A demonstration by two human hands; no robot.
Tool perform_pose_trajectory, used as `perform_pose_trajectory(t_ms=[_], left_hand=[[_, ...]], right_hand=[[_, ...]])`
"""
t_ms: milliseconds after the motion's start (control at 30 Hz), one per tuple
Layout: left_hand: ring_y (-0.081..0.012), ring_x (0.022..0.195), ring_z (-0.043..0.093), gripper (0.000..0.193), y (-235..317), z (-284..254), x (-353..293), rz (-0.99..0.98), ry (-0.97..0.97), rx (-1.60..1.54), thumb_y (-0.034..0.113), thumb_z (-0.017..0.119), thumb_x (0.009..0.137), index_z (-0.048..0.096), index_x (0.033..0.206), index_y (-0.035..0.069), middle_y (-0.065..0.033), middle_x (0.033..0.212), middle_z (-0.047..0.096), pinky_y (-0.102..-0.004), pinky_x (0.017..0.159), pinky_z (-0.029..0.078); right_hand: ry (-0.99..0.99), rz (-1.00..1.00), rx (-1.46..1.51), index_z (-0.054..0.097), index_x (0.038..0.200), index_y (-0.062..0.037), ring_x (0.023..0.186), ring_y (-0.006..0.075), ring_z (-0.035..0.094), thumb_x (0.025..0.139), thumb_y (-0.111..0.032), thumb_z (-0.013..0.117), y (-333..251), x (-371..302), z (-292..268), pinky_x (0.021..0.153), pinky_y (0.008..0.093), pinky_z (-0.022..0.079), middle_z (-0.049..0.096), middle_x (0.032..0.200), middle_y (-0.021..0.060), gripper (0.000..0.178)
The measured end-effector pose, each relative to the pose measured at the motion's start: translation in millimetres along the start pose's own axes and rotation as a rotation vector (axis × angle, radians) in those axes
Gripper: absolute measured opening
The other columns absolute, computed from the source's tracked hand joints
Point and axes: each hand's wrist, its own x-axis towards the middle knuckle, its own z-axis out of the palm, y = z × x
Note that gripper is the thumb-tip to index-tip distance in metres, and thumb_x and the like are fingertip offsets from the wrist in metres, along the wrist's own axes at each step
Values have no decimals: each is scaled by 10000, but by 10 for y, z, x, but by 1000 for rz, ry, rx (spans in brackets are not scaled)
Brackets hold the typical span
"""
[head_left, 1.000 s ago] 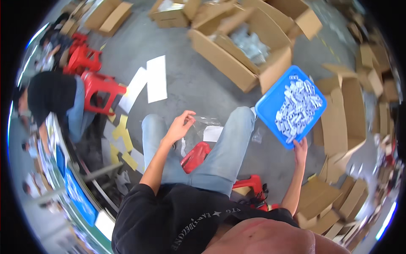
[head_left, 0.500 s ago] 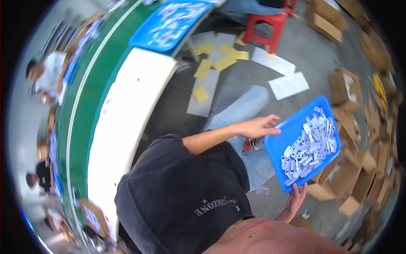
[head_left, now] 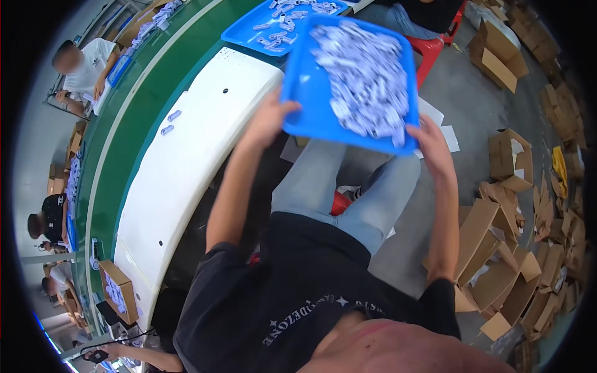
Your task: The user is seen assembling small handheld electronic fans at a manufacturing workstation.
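Basically, both hands are clamped on one blue tray (head_left: 310, 93), left hand (head_left: 268, 121) at its near left corner, right hand (head_left: 433, 146) at its near right corner. Thumbs show on the near rim area; the other fingers are partly hidden, so can't tell how far they go under. Tray is off any surface, held out in front of the body, over and past the knees. Small pale lilac parts (head_left: 370, 84) are heaped in it, mostly toward the right hand's side; bare blue floor of the tray shows next to the left hand. Both hands a bit blurred.

Left of the left hand: white tabletop (head_left: 193, 149), two loose lilac parts (head_left: 170, 123) on it, then a green belt (head_left: 124, 168) farther out. Beyond the left hand: second blue tray (head_left: 245, 31) with scattered parts, partly covered in view by the held one; can't tell if they touch. Past the right hand, well apart: open cardboard box (head_left: 511, 160) on the floor. Below the grip: jeans-clad legs (head_left: 311, 180).
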Motion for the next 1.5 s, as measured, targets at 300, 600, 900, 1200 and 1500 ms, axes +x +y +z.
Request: perform_pose_trajectory(t_ms=[300,600,900,1200,1500], left_hand=[[-242,735,636,275,987,-1249,559,89,146,180,127,559,812,538,991,-80,-148,900,586,-309,672,571],[-236,694,632,248,1582,-1886,608,-29,169,449,169,564,811,549,921,-53,-127,882,566,-306,644,587],[-209,672,636,184,2067,-2730,1063,514,-732,320,174,605,704,684,795,34,-104,775,642,-347,511,526],[-216,619,628,201,2243,-1668,1277,-52,249,1015,166,560,723,656,773,-4,-91,733,633,-353,517,517],[-346,673,639,292,2106,-1353,1299,393,126,1323,207,555,675,624,677,-77,-237,705,628,-415,599,512]], right_hand=[[-249,-80,167,536,1074,21,880,189,624,911,-151,555,-292,1662,1022,778,364,549,607,997,100,238],[-284,-19,377,525,1075,21,828,186,628,919,-184,560,-304,1559,1671,700,329,556,607,985,115,260],[-327,9,145,524,1040,15,769,166,614,899,-310,601,-395,1475,2025,567,257,450,604,978,148,362],[286,-578,-343,427,1193,59,994,350,580,801,-552,619,-388,2169,1873,877,416,455,571,1066,268,751],[353,-512,-517,400,1262,30,1135,432,446,826,-538,552,-349,2542,2222,979,455,359,467,1184,327,733]])
